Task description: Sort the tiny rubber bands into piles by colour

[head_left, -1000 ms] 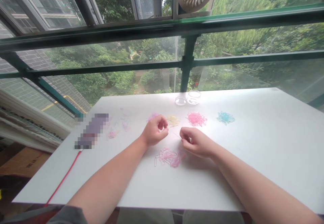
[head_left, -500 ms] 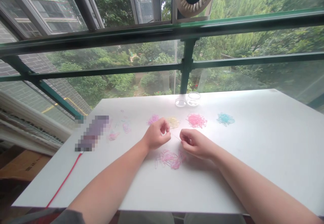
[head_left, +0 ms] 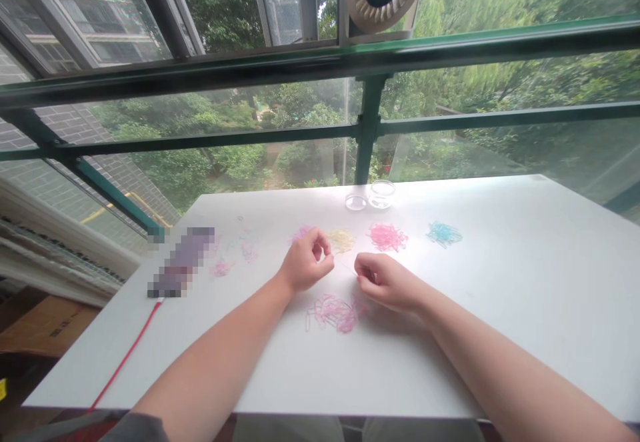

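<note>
My left hand [head_left: 307,260] hovers over the table with thumb and index finger pinched together. Facing it, my right hand [head_left: 383,282] is curled, its thumb against the bent fingers. A thin, pale rubber band [head_left: 346,267] shows faintly as a line stretched between the two pinches. Below the hands lies a loose pile of pink and purple rubber bands [head_left: 335,313]. Beyond them are a purple pile [head_left: 301,232], partly behind my left hand, a yellow pile [head_left: 342,240], a pink pile [head_left: 387,236] and a teal pile [head_left: 444,234].
Two clear round containers [head_left: 383,194] stand at the far edge of the white table [head_left: 525,309]. A pixelated, phone-like object [head_left: 183,262] with a red cable [head_left: 127,355] lies at left, beside scattered bands [head_left: 223,268]. Behind the table runs a green railing [head_left: 370,115].
Both hands keep nearly the same pose, with my left hand slightly farther left and up. The piles have not moved; the view has shifted very slightly.
</note>
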Demonstrator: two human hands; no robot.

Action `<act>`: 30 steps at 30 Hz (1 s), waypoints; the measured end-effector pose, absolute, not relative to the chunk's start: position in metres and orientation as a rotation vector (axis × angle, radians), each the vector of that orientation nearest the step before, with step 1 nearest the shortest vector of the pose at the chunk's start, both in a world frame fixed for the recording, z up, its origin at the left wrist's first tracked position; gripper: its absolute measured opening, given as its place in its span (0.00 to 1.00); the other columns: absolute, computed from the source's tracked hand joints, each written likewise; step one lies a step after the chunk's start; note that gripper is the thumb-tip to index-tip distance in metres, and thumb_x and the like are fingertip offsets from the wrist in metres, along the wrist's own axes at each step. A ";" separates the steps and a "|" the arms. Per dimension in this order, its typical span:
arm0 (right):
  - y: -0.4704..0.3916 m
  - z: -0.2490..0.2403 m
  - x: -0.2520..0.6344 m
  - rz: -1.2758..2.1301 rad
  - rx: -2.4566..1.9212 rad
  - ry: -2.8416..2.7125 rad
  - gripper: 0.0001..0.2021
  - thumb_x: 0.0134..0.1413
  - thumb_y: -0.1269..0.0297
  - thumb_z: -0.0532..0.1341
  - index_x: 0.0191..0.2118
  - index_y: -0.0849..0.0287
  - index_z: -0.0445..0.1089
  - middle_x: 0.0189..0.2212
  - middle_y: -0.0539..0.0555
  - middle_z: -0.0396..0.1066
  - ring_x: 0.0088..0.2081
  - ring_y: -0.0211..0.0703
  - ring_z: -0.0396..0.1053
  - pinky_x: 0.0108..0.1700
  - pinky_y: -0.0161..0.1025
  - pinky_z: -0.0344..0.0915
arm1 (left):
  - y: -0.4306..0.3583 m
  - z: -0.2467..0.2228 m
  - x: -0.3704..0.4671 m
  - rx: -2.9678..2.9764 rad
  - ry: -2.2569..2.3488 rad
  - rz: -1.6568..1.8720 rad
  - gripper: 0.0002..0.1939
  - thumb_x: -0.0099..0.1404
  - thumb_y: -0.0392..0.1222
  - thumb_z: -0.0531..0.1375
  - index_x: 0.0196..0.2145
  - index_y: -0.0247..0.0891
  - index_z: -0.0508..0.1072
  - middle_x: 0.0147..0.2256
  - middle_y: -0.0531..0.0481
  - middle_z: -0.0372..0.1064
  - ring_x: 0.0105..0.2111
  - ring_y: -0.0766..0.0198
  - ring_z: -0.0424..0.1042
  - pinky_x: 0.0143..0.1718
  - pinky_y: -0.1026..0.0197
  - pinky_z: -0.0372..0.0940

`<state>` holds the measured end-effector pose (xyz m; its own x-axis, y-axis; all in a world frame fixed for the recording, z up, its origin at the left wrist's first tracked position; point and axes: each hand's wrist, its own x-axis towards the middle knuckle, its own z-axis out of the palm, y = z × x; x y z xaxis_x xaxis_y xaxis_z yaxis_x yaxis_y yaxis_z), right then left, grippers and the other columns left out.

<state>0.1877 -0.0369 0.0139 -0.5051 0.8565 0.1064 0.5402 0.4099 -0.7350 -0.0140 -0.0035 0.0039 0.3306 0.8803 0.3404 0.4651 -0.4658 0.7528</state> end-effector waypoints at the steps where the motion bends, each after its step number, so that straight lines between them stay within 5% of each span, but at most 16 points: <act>1: -0.037 0.013 0.188 0.894 -1.189 -2.194 0.06 0.41 0.75 0.51 0.23 0.58 0.53 0.19 0.44 0.54 0.23 0.32 0.51 0.25 0.32 0.50 | -0.005 0.004 -0.013 2.078 1.152 0.989 0.05 0.51 0.34 0.57 0.28 0.37 0.63 0.23 0.55 0.61 0.22 0.71 0.59 0.25 0.66 0.57; 30: -0.038 0.011 0.190 0.912 -1.228 -2.220 0.06 0.43 0.74 0.51 0.24 0.58 0.52 0.19 0.44 0.53 0.23 0.32 0.50 0.24 0.32 0.49 | -0.016 0.004 -0.003 2.093 1.048 0.882 0.06 0.52 0.35 0.57 0.29 0.37 0.63 0.23 0.56 0.61 0.22 0.72 0.58 0.25 0.68 0.56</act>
<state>0.1903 -0.0377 0.0110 -0.5076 0.8593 0.0621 0.5674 0.3877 -0.7265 -0.0034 -0.0155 0.0040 0.4596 0.8424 0.2812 0.4214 -0.4856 0.7659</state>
